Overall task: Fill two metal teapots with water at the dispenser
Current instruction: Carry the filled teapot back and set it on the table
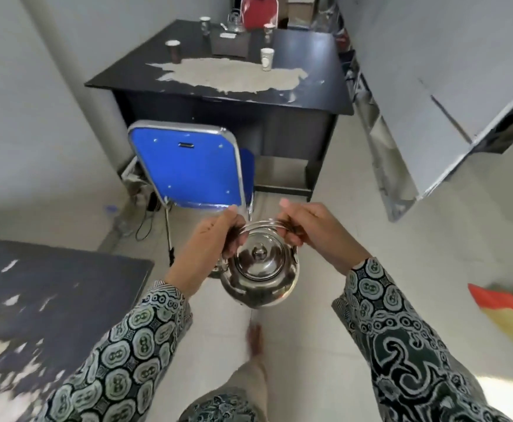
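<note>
A shiny metal teapot (260,277) with its lid on hangs in front of me above the tiled floor. Both hands grip its wire handle: my left hand (209,248) holds the left end, my right hand (313,236) holds the right end. A bit of a spout shows by my left wrist. A second metal teapot (235,23) stands far away on the back of the black desk (325,86). No dispenser is in view.
A blue folding chair (188,166) stands just beyond my hands, backed against the black desk with several paper cups (266,58) and a red chair (259,10) behind. A dark worn table (35,293) is at left, a grey cabinet (432,95) at right. My foot (255,339) is below the teapot.
</note>
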The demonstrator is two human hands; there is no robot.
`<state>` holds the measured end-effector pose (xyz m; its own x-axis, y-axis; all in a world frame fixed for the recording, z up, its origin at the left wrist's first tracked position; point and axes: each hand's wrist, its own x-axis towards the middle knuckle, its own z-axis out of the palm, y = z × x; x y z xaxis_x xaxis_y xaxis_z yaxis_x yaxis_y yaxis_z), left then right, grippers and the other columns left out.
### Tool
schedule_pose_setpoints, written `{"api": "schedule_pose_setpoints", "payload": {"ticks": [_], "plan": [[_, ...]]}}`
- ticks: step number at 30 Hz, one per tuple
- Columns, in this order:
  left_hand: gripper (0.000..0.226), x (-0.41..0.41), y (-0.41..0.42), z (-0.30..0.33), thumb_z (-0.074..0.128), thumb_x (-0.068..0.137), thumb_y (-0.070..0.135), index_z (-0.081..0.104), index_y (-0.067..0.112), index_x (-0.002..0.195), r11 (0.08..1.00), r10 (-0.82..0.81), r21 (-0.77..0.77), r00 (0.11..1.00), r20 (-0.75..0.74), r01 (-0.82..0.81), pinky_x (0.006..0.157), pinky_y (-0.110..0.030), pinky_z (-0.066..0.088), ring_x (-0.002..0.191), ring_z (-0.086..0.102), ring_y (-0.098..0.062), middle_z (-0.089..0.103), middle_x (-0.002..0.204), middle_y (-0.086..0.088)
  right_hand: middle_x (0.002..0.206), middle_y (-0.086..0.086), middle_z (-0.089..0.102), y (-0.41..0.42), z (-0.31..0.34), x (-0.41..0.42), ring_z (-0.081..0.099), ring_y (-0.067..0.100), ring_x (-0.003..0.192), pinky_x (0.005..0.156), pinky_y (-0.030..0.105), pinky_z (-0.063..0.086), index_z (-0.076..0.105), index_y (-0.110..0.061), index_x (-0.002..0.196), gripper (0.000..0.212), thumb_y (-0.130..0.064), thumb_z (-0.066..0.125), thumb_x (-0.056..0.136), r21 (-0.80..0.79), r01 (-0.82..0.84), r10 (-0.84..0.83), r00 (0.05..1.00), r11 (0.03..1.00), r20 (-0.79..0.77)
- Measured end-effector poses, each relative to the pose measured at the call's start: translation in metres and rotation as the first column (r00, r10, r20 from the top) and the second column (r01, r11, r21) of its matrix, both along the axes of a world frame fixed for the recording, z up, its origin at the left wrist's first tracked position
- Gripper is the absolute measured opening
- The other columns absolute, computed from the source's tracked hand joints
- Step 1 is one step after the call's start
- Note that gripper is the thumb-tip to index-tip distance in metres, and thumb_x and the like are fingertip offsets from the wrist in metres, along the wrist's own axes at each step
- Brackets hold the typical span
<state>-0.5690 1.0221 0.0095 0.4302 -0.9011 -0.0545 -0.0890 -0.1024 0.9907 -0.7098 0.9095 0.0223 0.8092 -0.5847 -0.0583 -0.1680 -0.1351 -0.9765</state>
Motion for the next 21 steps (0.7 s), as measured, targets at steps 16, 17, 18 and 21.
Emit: {"api": "schedule_pose_setpoints", "payload": {"ticks": [16, 17, 18, 21], "plan": [[0.050, 0.077, -0.367, 0.042, 0.029, 0.100, 0.028, 0.039, 0.017, 0.052, 0.994, -0.105, 0.011, 0.986, 0.127, 0.105, 0.042, -0.009, 0.027, 0.038, 0.030, -0.002, 0.041, 0.037, 0.009, 0.052, 0.004, 0.047, -0.345, 0.023, 0.070, 0.043, 0.014, 0.050, 0.058, 0.018, 0.042, 0.060, -0.013, 0.064, 0.045, -0.032, 0.037, 0.098, 0.024, 0.130, -0.131, 0.989, 0.991, 0.064], [0.050, 0.078, -0.389, 0.042, 0.029, 0.100, 0.028, 0.039, 0.016, 0.053, 0.994, -0.109, 0.011, 0.986, 0.126, 0.108, 0.042, -0.009, 0.027, 0.038, 0.030, -0.002, 0.041, 0.037, 0.009, 0.051, 0.002, 0.048, -0.368, 0.021, 0.070, 0.044, 0.014, 0.051, 0.059, 0.019, 0.043, 0.060, -0.013, 0.064, 0.045, -0.032, 0.037, 0.098, 0.021, 0.120, -0.121, 0.991, 0.993, 0.064], [0.050, 0.078, -0.410, 0.042, 0.028, 0.100, 0.028, 0.039, 0.016, 0.053, 0.994, -0.105, 0.015, 0.985, 0.137, 0.104, 0.042, -0.009, 0.027, 0.038, 0.030, -0.003, 0.041, 0.037, 0.009, 0.050, 0.002, 0.049, -0.389, 0.020, 0.070, 0.045, 0.015, 0.052, 0.059, 0.020, 0.044, 0.061, -0.013, 0.065, 0.045, -0.032, 0.037, 0.098, 0.020, 0.108, -0.109, 0.992, 0.994, 0.062], [0.051, 0.074, -0.484, 0.037, 0.029, 0.100, 0.031, 0.039, 0.018, 0.052, 0.998, -0.063, 0.026, 0.988, 0.139, 0.060, 0.044, -0.013, 0.027, 0.040, 0.028, -0.003, 0.038, 0.037, 0.008, 0.050, 0.000, 0.052, -0.470, 0.022, 0.066, 0.046, 0.015, 0.051, 0.059, 0.020, 0.043, 0.061, -0.011, 0.066, 0.044, -0.030, 0.037, 0.098, 0.050, 0.024, -0.026, 0.999, 0.998, 0.038]]}}
